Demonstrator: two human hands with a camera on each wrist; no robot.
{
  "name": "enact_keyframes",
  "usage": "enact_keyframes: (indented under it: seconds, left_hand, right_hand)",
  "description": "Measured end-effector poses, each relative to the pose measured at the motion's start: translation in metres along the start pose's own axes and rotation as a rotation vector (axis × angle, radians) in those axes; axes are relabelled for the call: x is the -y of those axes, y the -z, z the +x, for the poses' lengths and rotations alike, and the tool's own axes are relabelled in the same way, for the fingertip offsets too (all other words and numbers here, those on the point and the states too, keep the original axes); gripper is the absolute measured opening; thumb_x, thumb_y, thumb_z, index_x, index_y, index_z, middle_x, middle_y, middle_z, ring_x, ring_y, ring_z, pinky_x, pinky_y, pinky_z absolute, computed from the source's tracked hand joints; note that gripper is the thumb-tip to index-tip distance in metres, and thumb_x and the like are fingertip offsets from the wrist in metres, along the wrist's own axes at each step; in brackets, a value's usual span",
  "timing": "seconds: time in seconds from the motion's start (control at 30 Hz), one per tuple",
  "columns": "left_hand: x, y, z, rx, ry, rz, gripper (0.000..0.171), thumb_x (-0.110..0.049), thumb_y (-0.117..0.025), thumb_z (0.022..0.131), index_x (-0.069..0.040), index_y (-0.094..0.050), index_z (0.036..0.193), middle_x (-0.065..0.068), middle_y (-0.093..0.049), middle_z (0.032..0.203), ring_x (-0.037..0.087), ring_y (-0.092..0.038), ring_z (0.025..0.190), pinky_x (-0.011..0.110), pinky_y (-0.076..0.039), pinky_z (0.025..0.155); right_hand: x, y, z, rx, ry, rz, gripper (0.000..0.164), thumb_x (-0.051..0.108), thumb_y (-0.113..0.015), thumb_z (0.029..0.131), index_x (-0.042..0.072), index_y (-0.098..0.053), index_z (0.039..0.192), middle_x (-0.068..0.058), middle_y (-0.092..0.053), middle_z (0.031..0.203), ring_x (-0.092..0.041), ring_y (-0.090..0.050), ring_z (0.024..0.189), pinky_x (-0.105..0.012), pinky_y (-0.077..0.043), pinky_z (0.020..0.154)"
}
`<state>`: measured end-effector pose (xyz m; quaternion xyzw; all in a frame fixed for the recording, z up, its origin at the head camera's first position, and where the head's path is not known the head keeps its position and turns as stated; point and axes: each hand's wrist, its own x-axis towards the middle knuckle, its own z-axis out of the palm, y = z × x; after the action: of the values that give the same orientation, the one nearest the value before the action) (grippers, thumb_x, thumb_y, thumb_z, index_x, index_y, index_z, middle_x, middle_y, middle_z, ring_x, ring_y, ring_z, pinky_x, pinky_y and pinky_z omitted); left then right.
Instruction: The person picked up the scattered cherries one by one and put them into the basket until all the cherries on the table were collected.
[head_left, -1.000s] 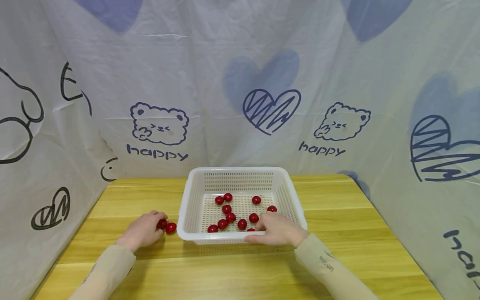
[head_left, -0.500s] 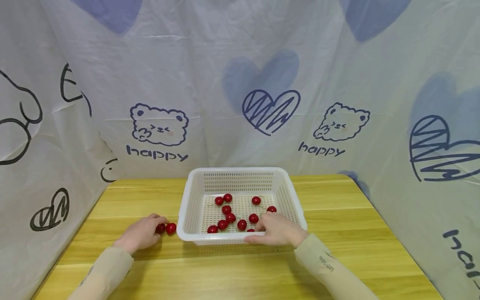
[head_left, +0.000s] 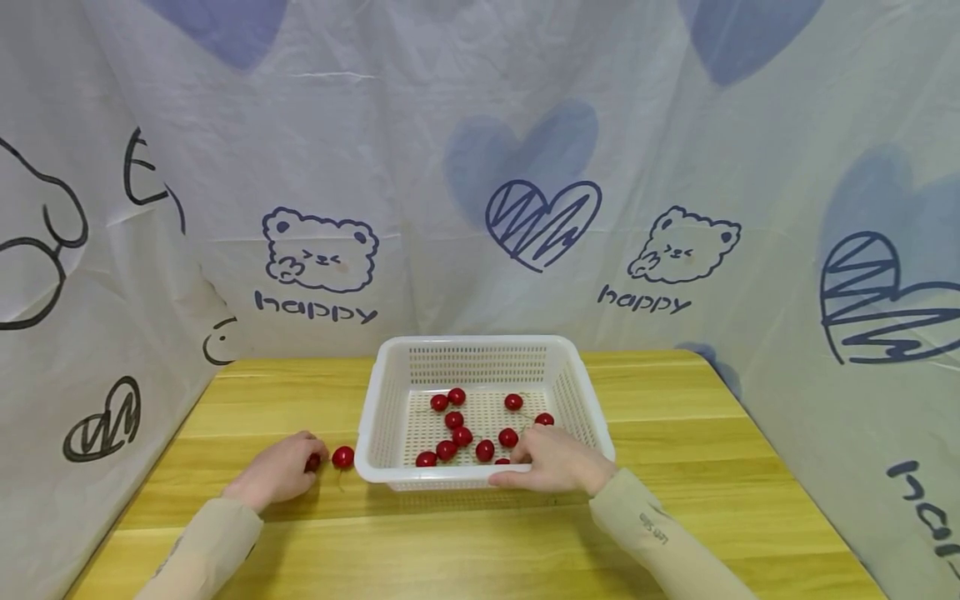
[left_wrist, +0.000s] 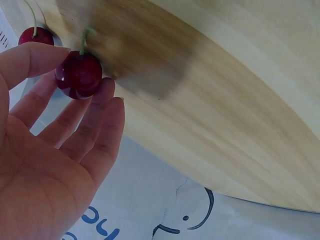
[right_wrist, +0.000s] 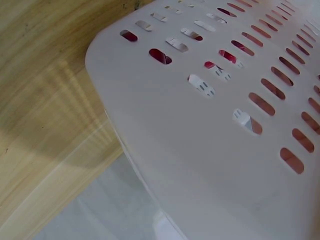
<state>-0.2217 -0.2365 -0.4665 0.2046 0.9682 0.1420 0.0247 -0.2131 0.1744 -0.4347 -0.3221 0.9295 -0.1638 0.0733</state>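
Note:
My left hand (head_left: 276,469) is beside the basket on the left, low over the table. Its thumb and fingertips hold a dark red cherry (left_wrist: 78,76) with a green stem, seen closely in the left wrist view. A second cherry (head_left: 343,457) lies on the table between that hand and the white plastic basket (head_left: 474,340), its stem toward the front. At the basket's front right, my right hand (head_left: 558,460) grips the rim, thumb outside and fingers reaching inside. Several red cherries (head_left: 462,436) lie scattered over the basket floor. The right wrist view shows mainly the slotted basket wall (right_wrist: 160,125).
The basket stands on a wood-grain table (head_left: 480,550), near its back edge. A pale cloth (head_left: 450,167) printed with hearts and bears hangs behind the table and along both sides.
My left hand has drawn slightly left with its cherry, widening the gap to the second cherry, whose stem now shows. The right hand and basket have stayed in place.

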Motion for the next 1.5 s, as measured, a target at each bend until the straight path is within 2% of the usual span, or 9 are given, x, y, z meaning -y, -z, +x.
enact_keyframes:
  seconds: [0.2, 0.47, 0.63, 0.8, 1.07, 1.37, 1.5]
  left_hand:
    - [-0.001, 0.001, 0.0, 0.003, 0.002, -0.009, 0.019, 0.004, -0.064, 0.073, -0.008, -0.063, 0.087, 0.007, -0.057, 0.093, 0.021, -0.052, 0.08, 0.041, -0.047, 0.073]
    - [0.0, 0.003, -0.001, 0.007, 0.0, -0.019, 0.02, 0.004, -0.065, 0.071, -0.009, -0.062, 0.086, 0.004, -0.054, 0.086, 0.019, -0.049, 0.076, 0.039, -0.046, 0.07]
    - [0.002, 0.008, -0.002, 0.015, 0.02, -0.019, 0.019, 0.002, -0.066, 0.071, -0.01, -0.062, 0.085, 0.001, -0.056, 0.081, 0.018, -0.049, 0.074, 0.039, -0.046, 0.07]
    - [0.003, 0.015, -0.002, 0.039, 0.044, -0.059, 0.016, -0.001, -0.065, 0.074, -0.009, -0.062, 0.088, 0.001, -0.059, 0.081, 0.018, -0.049, 0.071, 0.037, -0.045, 0.066]
    - [0.004, 0.024, -0.005, 0.056, 0.068, -0.045, 0.014, -0.009, -0.065, 0.08, -0.007, -0.063, 0.093, 0.002, -0.059, 0.082, 0.017, -0.051, 0.071, 0.039, -0.047, 0.067]
    - [0.003, 0.034, -0.002, 0.02, 0.037, -0.042, 0.013, -0.011, -0.066, 0.081, -0.006, -0.061, 0.092, 0.001, -0.056, 0.077, 0.016, -0.048, 0.067, 0.035, -0.044, 0.061]
    - [0.002, 0.039, 0.0, 0.015, 0.044, -0.03, 0.016, -0.012, -0.067, 0.081, -0.005, -0.061, 0.094, 0.001, -0.056, 0.077, 0.017, -0.048, 0.067, 0.035, -0.044, 0.062]
  right_hand:
    - [-0.001, -0.001, 0.0, 0.006, 0.0, -0.006, 0.06, 0.077, -0.045, 0.079, 0.024, -0.04, 0.05, 0.014, -0.028, 0.045, 0.0, -0.024, 0.042, -0.019, -0.025, 0.042]
    - [-0.001, -0.001, 0.0, 0.001, 0.009, -0.001, 0.06, 0.076, -0.045, 0.079, 0.024, -0.041, 0.05, 0.014, -0.028, 0.045, 0.0, -0.025, 0.042, -0.019, -0.025, 0.042]
    - [-0.002, -0.001, 0.0, 0.001, 0.008, -0.007, 0.06, 0.076, -0.045, 0.079, 0.024, -0.04, 0.05, 0.014, -0.027, 0.045, 0.0, -0.024, 0.043, -0.02, -0.025, 0.043]
    - [-0.002, -0.001, 0.0, 0.003, 0.003, -0.014, 0.061, 0.077, -0.044, 0.079, 0.024, -0.04, 0.05, 0.014, -0.028, 0.045, -0.001, -0.025, 0.043, -0.02, -0.026, 0.044]
    - [-0.002, -0.001, 0.0, 0.003, 0.006, -0.011, 0.062, 0.078, -0.044, 0.079, 0.024, -0.039, 0.049, 0.014, -0.026, 0.045, -0.001, -0.024, 0.042, -0.02, -0.024, 0.043]
    - [-0.002, -0.001, 0.001, -0.004, 0.012, -0.014, 0.062, 0.078, -0.043, 0.079, 0.023, -0.039, 0.049, 0.013, -0.026, 0.045, -0.001, -0.024, 0.043, -0.02, -0.024, 0.043]
    - [-0.002, 0.0, 0.001, -0.006, 0.015, -0.011, 0.062, 0.077, -0.044, 0.079, 0.023, -0.039, 0.049, 0.013, -0.025, 0.045, -0.001, -0.023, 0.043, -0.02, -0.024, 0.043]
